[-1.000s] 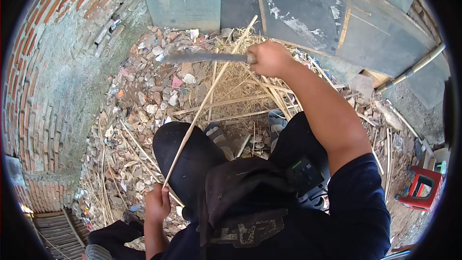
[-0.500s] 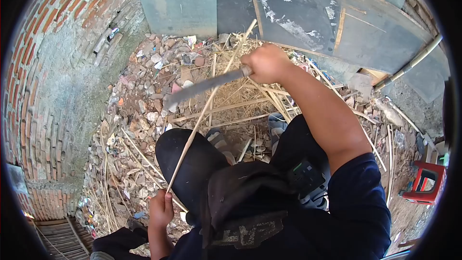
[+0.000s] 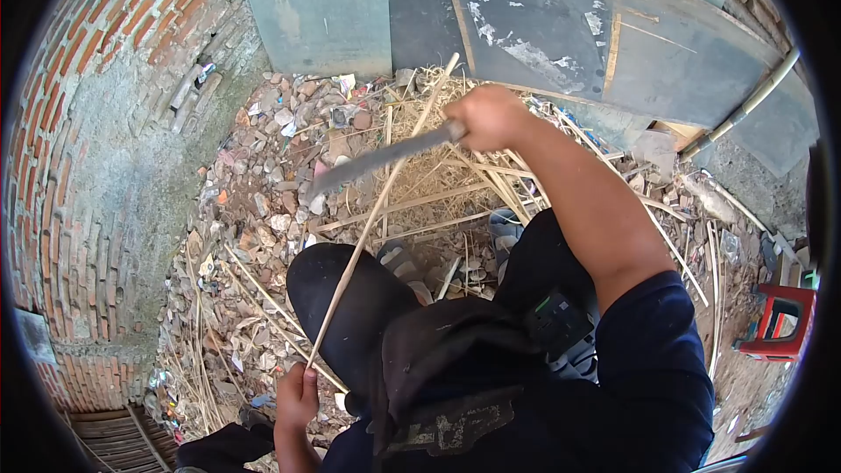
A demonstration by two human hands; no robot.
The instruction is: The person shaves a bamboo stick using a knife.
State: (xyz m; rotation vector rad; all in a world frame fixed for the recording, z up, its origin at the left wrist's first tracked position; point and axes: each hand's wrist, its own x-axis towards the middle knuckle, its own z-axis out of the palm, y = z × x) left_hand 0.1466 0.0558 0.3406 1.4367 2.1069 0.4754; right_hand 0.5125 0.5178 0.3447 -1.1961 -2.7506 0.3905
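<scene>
A long, thin bamboo strip [image 3: 352, 267] runs slantwise across my left knee, its far end over a heap of shavings. My left hand [image 3: 296, 398] is closed around the near end, thumb on top. My right hand [image 3: 491, 116] is wrapped around the handle of a machete [image 3: 377, 160]. The long grey blade lies across the upper part of the strip and points left. Whether the edge touches the strip or sits just above it, I cannot tell.
Pale shavings [image 3: 429, 180] and loose bamboo strips [image 3: 420, 201] cover the rubble ground [image 3: 272, 175] around my feet. A brick wall [image 3: 96, 236] rises at left, grey panels [image 3: 543, 35] stand ahead. A red plastic stool [image 3: 775, 324] is at far right.
The strip and my left hand have shifted slightly toward my body. The machete remains across the strip, its tip a little farther right. The whole view has tilted slightly.
</scene>
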